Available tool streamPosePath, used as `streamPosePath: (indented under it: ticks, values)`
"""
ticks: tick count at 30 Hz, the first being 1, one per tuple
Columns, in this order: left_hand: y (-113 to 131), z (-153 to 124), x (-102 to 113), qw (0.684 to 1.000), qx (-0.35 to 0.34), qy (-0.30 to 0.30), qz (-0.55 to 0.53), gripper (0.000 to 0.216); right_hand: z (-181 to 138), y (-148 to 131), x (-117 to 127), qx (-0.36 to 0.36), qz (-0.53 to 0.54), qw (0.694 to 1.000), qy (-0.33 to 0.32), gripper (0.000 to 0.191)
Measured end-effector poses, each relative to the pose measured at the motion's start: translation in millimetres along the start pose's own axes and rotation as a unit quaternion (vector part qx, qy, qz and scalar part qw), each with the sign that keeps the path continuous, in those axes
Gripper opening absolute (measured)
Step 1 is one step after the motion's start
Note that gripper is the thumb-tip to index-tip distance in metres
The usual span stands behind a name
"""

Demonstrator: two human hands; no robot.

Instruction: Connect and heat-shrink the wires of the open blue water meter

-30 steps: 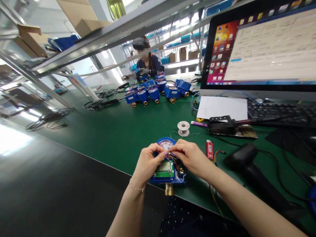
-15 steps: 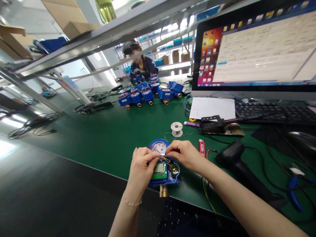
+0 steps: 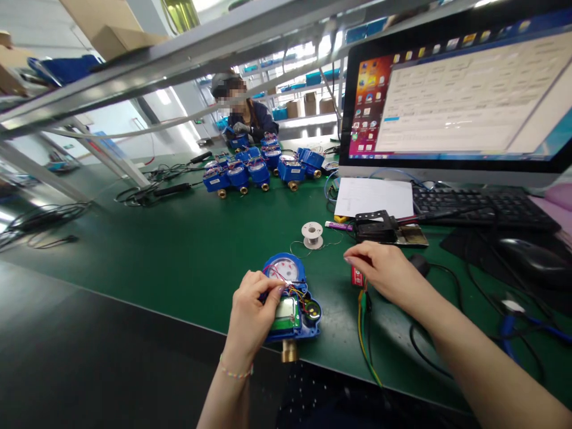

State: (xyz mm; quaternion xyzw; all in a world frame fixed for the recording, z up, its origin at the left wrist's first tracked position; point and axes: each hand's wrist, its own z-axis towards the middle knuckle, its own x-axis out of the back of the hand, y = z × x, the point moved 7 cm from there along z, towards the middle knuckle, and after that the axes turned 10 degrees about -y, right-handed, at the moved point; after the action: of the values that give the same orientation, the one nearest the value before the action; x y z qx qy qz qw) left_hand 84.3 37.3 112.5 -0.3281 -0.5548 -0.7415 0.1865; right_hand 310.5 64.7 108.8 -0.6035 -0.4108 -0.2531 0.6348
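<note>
A blue water meter (image 3: 308, 326) lies near the front edge of the bench, its housing uncovered. It shows a green circuit board with a small display (image 3: 286, 310), a round dial (image 3: 286, 268) and a brass fitting (image 3: 289, 351). At the meter's top, my left hand (image 3: 250, 310) pinches thin wires beside a small white connector (image 3: 288, 283). My right hand (image 3: 386, 265) is apart from the meter, thumb and fingertips together above a red labelled block (image 3: 357, 276). Whether anything is between those fingertips cannot be made out. Yellow and green leads (image 3: 363, 333) run below that hand.
A solder spool (image 3: 312, 236) stands behind the meter. Several blue meters (image 3: 259, 171) sit farther back, near a co-worker (image 3: 245, 116). On the right are a monitor (image 3: 447, 101), keyboard (image 3: 469, 205), black holder (image 3: 375, 226), mouse (image 3: 527, 256) and blue-handled pliers (image 3: 507, 328).
My right hand has left the wires on the meter and moved right, over the red block. My left hand stays pinched at the meter. The whole view has shifted slightly.
</note>
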Motion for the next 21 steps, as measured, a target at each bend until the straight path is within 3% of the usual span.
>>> streamPosePath:
  ticks: [4,8,15,21]
  values:
    - [-0.6,-0.3,-0.4,1.000,0.002,0.004,-0.010,0.016,-10.2,32.5,-23.0,-0.119,-0.125,0.982,-0.075,0.022]
    - [-3.8,-0.8,0.2,1.000,0.001,0.011,-0.021,0.016,-1.6,44.4,-35.3,-0.172,-0.172,0.968,-0.063,0.026]
    - [-13.5,-3.1,1.2,0.998,0.020,0.015,-0.052,0.014,27.2,29.6,-52.7,-0.209,-0.216,0.951,-0.068,0.018]
    - [-11.1,-1.6,5.6,1.000,0.005,0.020,-0.003,0.016,30.8,36.8,-60.6,-0.219,-0.234,0.945,-0.064,0.027]
